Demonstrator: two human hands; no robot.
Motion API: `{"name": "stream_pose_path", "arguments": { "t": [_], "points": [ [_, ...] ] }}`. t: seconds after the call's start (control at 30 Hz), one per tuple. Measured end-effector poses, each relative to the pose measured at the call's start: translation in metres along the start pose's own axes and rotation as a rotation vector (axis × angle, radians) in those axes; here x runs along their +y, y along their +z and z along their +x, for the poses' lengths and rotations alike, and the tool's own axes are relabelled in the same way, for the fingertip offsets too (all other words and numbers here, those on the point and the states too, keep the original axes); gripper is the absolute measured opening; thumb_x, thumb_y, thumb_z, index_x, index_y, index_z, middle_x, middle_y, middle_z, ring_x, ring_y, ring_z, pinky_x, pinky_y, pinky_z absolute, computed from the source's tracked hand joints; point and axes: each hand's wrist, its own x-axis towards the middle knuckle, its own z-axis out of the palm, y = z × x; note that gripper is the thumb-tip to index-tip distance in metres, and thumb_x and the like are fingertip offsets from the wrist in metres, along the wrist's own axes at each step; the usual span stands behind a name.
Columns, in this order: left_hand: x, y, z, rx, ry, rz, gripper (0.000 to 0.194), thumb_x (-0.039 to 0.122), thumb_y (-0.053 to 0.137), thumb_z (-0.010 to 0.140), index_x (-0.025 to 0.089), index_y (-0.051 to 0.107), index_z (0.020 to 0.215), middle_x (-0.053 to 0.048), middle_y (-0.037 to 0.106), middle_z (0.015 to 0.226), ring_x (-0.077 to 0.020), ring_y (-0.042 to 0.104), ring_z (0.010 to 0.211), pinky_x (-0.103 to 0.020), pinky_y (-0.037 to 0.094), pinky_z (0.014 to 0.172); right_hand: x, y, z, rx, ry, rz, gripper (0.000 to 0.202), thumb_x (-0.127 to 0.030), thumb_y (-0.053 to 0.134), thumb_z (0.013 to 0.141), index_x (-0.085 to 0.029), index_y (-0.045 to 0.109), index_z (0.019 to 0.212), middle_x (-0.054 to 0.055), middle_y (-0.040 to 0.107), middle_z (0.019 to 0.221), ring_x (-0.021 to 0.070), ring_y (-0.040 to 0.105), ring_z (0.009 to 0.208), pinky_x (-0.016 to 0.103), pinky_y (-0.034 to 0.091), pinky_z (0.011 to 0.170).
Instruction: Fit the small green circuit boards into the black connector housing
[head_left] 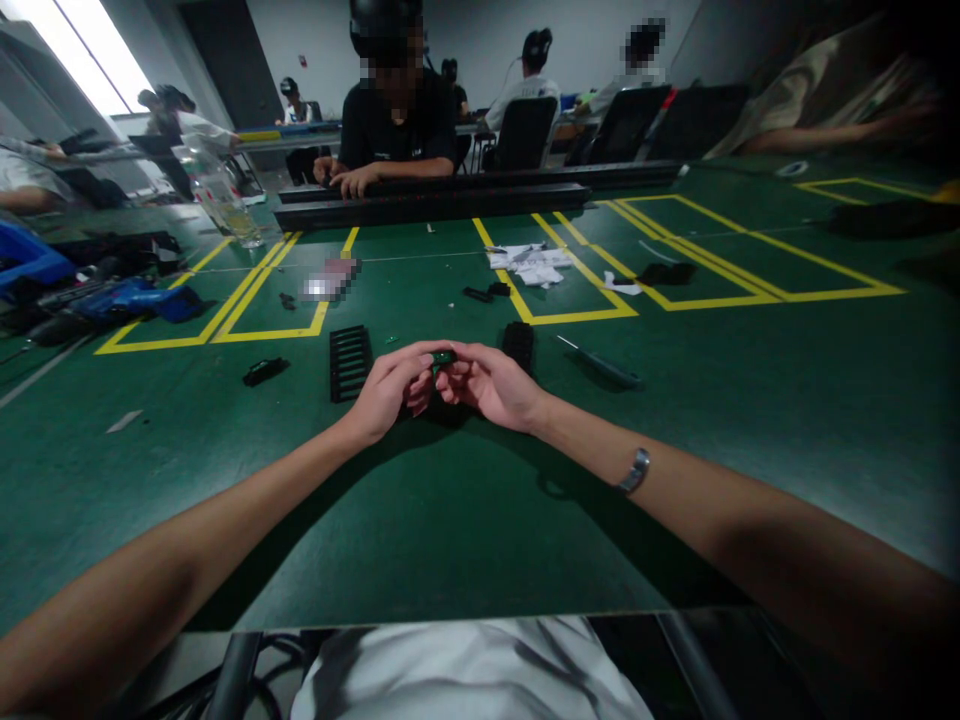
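Between my two hands is a small dark part with a green face (443,357), perhaps a little circuit board in a black housing. My left hand (397,385) pinches its left end with thumb and fingers. From the other side my right hand (487,380) grips the right end, its fingers curled beneath. A black slotted plastic rack (349,364) lies just left of my left hand. Partly covered by my right hand is a second black rack (518,345). A screwdriver (600,364) rests on the table to the right.
On the green table (450,530) lie a small black part (265,371), black pieces (486,292) and crumpled white paper (531,263). Long black rails (435,205) cross the far edge, where a person (397,120) sits. A clear bottle (221,200) and blue tools (142,300) are at left.
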Motion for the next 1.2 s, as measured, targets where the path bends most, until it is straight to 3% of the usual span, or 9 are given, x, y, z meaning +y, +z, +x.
{"name": "stream_pose_path", "arguments": {
  "t": [0.13, 0.33, 0.83, 1.2],
  "points": [
    [-0.0009, -0.0006, 0.0000, -0.002, 0.013, 0.019, 0.036, 0.031, 0.065, 0.089, 0.019, 0.068, 0.123, 0.005, 0.043, 0.057, -0.0064, 0.039, 0.044, -0.018, 0.035, 0.041, 0.0015, -0.0020, 0.0008, -0.012, -0.011, 0.008, 0.024, -0.040, 0.072, 0.084, -0.017, 0.070, 0.084, 0.004, 0.072, 0.074, 0.0151, 0.063, 0.063, 0.028, 0.048, 0.063],
    [-0.0009, -0.0009, -0.0004, -0.015, 0.001, 0.058, 0.041, 0.033, 0.067, 0.089, 0.019, 0.066, 0.128, 0.001, 0.056, 0.063, -0.0070, 0.046, 0.047, -0.018, 0.033, 0.042, 0.0027, -0.0032, 0.0012, -0.032, -0.017, 0.004, 0.023, -0.039, 0.072, 0.086, -0.016, 0.070, 0.085, 0.005, 0.071, 0.073, 0.0149, 0.064, 0.063, 0.027, 0.049, 0.063],
    [0.0034, 0.0006, -0.0002, -0.064, -0.027, 0.034, 0.046, 0.035, 0.068, 0.090, 0.017, 0.063, 0.132, 0.002, 0.058, 0.065, -0.0043, 0.039, 0.044, -0.017, 0.034, 0.042, 0.0033, -0.0026, 0.0007, -0.029, -0.037, -0.043, 0.025, -0.039, 0.075, 0.085, -0.015, 0.069, 0.089, 0.004, 0.070, 0.075, 0.0134, 0.062, 0.063, 0.026, 0.049, 0.063],
    [0.0023, -0.0016, 0.0005, -0.058, -0.063, -0.014, 0.045, 0.033, 0.071, 0.087, 0.016, 0.066, 0.129, 0.001, 0.060, 0.066, -0.0044, 0.041, 0.045, -0.018, 0.034, 0.042, 0.0025, -0.0026, 0.0001, -0.038, -0.026, -0.034, 0.023, -0.035, 0.074, 0.086, -0.014, 0.068, 0.090, 0.004, 0.070, 0.075, 0.0135, 0.062, 0.064, 0.027, 0.047, 0.064]
  ]
}}
